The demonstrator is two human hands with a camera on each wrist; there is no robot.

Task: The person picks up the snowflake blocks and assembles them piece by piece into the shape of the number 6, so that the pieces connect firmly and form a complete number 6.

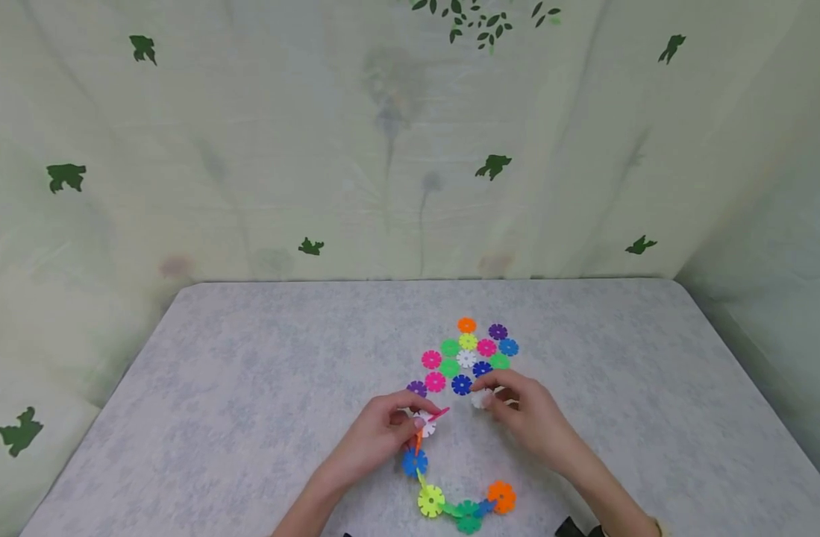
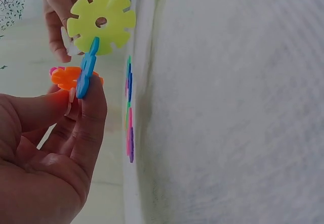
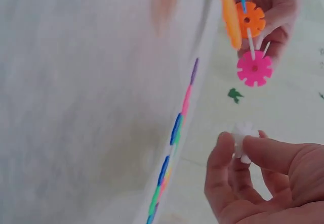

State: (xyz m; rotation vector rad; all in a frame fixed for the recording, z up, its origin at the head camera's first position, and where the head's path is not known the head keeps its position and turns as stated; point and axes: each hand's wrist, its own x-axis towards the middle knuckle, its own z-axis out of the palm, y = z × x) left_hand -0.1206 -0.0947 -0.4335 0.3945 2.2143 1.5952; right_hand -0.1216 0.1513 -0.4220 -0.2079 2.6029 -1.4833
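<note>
A chain of slotted plastic flower discs hangs from my left hand (image 1: pixel 383 432), which pinches it near its upper end, by the white disc (image 1: pixel 427 425). A pink disc (image 3: pixel 254 68) sits at that end, edge-on in the head view. Below follow a blue disc (image 1: pixel 415 462), a yellow disc (image 1: pixel 431 501), green ones (image 1: pixel 468 517) and an orange disc (image 1: pixel 501 497) at the far end. Between thumb and fingers, my right hand (image 1: pixel 527 414) pinches a loose white disc (image 3: pixel 244 138), a short way right of the pink disc and apart from it.
Several loose flower discs lie flat on the grey table (image 1: pixel 282 358) just beyond my hands, among them a purple disc (image 1: pixel 498 332), an orange one (image 1: pixel 466 325) and a dark blue one (image 1: pixel 461 385). A pale curtain (image 1: pixel 248 149) with green leaf shapes hangs behind the table.
</note>
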